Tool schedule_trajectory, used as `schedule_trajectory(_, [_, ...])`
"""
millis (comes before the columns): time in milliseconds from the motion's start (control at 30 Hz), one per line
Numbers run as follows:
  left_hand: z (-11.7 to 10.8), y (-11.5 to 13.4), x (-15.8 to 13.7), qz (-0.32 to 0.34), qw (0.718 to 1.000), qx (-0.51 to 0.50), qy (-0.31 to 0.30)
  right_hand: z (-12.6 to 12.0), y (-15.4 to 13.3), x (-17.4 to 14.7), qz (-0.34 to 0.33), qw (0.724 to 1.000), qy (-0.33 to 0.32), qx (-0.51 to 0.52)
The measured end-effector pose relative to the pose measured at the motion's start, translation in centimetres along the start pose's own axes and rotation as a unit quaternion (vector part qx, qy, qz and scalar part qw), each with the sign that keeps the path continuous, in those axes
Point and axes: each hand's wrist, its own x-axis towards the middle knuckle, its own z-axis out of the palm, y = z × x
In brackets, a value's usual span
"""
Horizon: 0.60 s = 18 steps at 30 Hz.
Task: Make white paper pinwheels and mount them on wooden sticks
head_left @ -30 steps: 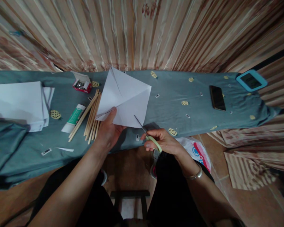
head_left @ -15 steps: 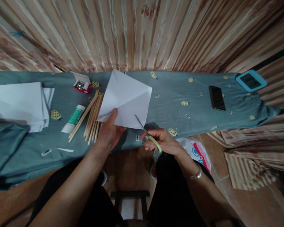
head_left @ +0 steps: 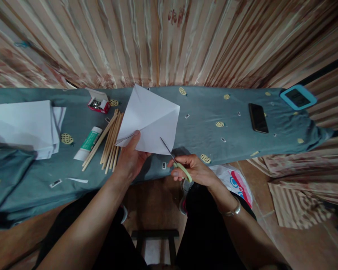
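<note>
Sheets of white paper (head_left: 19,125) lie in an uneven stack at the far left of a long surface covered with grey-green cloth (head_left: 202,138), which is printed with yellow pineapples. A bunched fold of the same cloth overlaps the stack's near side. To the right, close to the near edge, is a thin white paper strip (head_left: 78,180). Beyond it, a glue stick (head_left: 88,143) with a green label lies on its side, and behind that stands a small red box (head_left: 98,104), lid up, with shiny bits inside. Pale wooden sticks (head_left: 110,144) lie slantwise in a loose bundle just right of the glue stick.

In the middle, the left hand (head_left: 132,155) pinches a creased white sheet (head_left: 152,116) by its near left part, thumb on top and fingers underneath. The sheet's left corner overlaps the sticks in this view. At its near right edge, the right hand (head_left: 193,169) holds scissors (head_left: 184,170) by their light green handles, fingers curled around them. The blades point up and left across the sheet; whether they cut into it cannot be told. A silvery bracelet (head_left: 233,209) circles the right wrist.

Further right, a dark phone (head_left: 258,118) lies flat, and a blue-framed device with a grey screen (head_left: 298,97) rests near the end.
</note>
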Motion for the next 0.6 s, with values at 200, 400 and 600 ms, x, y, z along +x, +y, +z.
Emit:
schedule_trajectory(200, [-0.13,0.0,0.01,0.009,1.0,-0.002,-0.011,0.02,0.14,0.11,-0.001,1.0,0.0,0.004])
schedule_trajectory(400, [-0.13,-0.24,0.03,0.001,1.0,0.003,0.001,-0.05,0.2,0.09,-0.006,1.0,0.0,-0.004])
schedule_trajectory(600, [-0.13,-0.42,-0.06,-0.011,1.0,0.019,0.002,0.01,0.12,0.08,-0.005,1.0,0.003,-0.004])
